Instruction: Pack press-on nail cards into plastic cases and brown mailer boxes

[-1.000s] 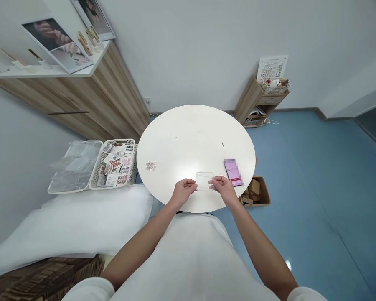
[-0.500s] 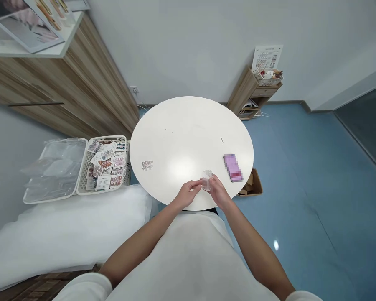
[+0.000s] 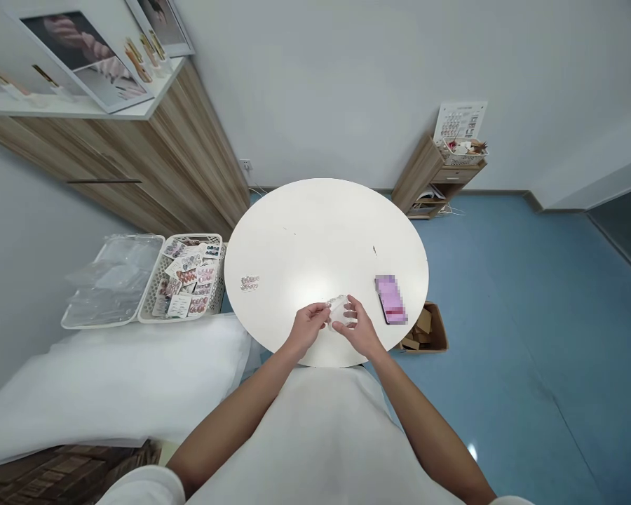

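A small clear plastic case [image 3: 338, 313] is held between both hands above the near edge of the round white table [image 3: 315, 238]. My left hand [image 3: 308, 328] pinches its left side with curled fingers. My right hand [image 3: 360, 330] grips its right side, fingers bent over the top. A small card of press-on nails [image 3: 249, 283] lies on the table to the left. A pink rectangular item [image 3: 390, 299] lies on the table to the right of my right hand.
A white basket [image 3: 189, 280] full of nail-set cards and a tray of clear plastic packs [image 3: 110, 280] sit left of the table on a white-covered surface [image 3: 110, 379]. A cardboard box [image 3: 425, 330] stands on the blue floor. Wooden cabinets line the wall.
The clear case lay flat between my hands a second ago. It has since been lifted and turned on edge, and my hands have drawn closer together around it.
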`<state>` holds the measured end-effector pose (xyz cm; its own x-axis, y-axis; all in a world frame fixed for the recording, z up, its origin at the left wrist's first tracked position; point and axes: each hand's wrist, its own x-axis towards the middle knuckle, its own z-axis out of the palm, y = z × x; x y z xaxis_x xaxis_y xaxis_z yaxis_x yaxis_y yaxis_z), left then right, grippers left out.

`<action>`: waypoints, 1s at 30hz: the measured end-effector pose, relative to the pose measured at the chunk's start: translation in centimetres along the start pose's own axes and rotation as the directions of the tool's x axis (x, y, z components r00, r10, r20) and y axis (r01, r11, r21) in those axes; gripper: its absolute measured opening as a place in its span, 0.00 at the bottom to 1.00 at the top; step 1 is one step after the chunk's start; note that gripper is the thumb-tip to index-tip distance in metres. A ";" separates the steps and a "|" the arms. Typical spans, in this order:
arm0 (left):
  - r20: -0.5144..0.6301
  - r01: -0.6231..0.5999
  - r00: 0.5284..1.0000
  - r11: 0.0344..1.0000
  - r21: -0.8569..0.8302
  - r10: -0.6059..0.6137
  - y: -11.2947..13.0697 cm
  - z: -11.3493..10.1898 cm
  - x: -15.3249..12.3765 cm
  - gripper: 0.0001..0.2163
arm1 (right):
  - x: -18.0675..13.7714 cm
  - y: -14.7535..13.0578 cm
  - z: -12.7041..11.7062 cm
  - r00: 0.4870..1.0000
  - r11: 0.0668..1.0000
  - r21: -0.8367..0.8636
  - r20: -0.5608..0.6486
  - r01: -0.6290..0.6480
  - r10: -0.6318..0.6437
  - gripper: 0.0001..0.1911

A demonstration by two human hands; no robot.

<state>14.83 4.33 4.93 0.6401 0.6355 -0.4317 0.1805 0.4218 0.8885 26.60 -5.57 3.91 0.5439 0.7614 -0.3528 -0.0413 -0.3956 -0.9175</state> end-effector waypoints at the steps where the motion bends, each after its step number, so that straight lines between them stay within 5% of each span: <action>1: -0.015 0.001 1.000 1.000 -0.008 -0.001 -0.1 0.1 0.2 0.15 | 0.2 0.0 -0.7 1.000 0.999 0.046 0.024 -0.004 0.003 0.36; 5: -0.036 -0.005 0.999 0.998 -0.069 0.003 -0.4 0.6 1.0 0.19 | 0.8 -0.2 -3.2 0.998 0.974 0.224 0.058 -0.047 0.035 0.25; 8: 0.061 -0.068 0.996 0.996 -0.059 0.071 -0.7 0.8 0.6 0.25 | 1.0 -0.5 -4.3 0.996 0.945 0.318 0.064 -0.081 0.064 0.23; 11: 0.177 -0.216 0.965 0.970 0.111 0.195 -0.9 0.9 -0.3 0.40 | 1.2 -0.7 -4.5 0.994 0.921 0.378 0.085 -0.097 0.070 0.22; 14: 0.168 -0.296 0.953 0.900 0.321 0.253 -1.1 0.9 -0.8 0.50 | 1.5 -1.0 -4.4 0.990 0.915 0.390 0.132 -0.103 0.055 0.22; 26: 0.168 -0.395 0.918 0.779 0.487 0.360 0.1 0.5 -0.2 0.35 | 1.7 -1.4 -4.7 0.975 0.970 0.235 0.222 -0.053 0.000 0.24; 30: 0.186 -0.403 0.915 0.778 0.482 0.359 0.6 0.3 -0.2 0.33 | 1.6 -1.7 -5.2 0.951 0.978 -0.054 0.252 0.201 -0.181 0.35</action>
<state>15.00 4.26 5.57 0.7892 0.6123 -0.0473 0.2425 -0.2400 0.9400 31.87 -6.32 5.90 0.3137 0.9248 -0.2154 0.1140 -0.2619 -0.9583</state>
